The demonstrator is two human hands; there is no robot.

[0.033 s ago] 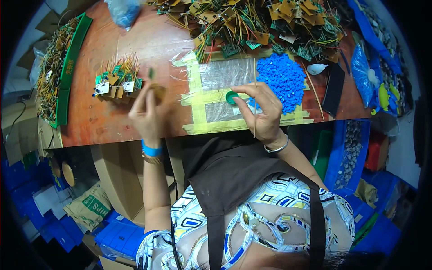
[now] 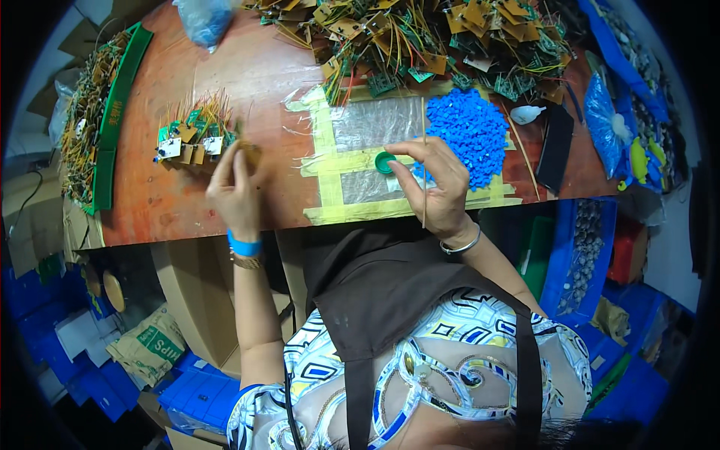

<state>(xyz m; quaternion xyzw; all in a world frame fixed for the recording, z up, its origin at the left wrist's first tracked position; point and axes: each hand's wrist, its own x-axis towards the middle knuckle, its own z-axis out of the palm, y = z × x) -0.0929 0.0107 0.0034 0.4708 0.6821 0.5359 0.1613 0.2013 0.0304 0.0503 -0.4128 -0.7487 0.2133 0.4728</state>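
At left, the left hand (image 2: pixel 235 193) pinches a blurred brown circuit board (image 2: pixel 252 156), probably light, stiff and best held by its edges. Right of it, the right hand (image 2: pixel 441 181) grasps a green cap (image 2: pixel 384 163) and thin stick (image 2: pixel 424 206).

We note a dark brown apron (image 2: pixel 382 300) with dark straps (image 2: pixel 529 375); white top (image 2: pixel 311 367), blue-yellow geometric print, swirling trim (image 2: pixel 474 377); left wrist (image 2: pixel 247 274): blue band (image 2: pixel 244 247), gold-toned band (image 2: pixel 248 262); right wrist (image 2: pixel 474 253): silver-toned bangle (image 2: pixel 460 249).
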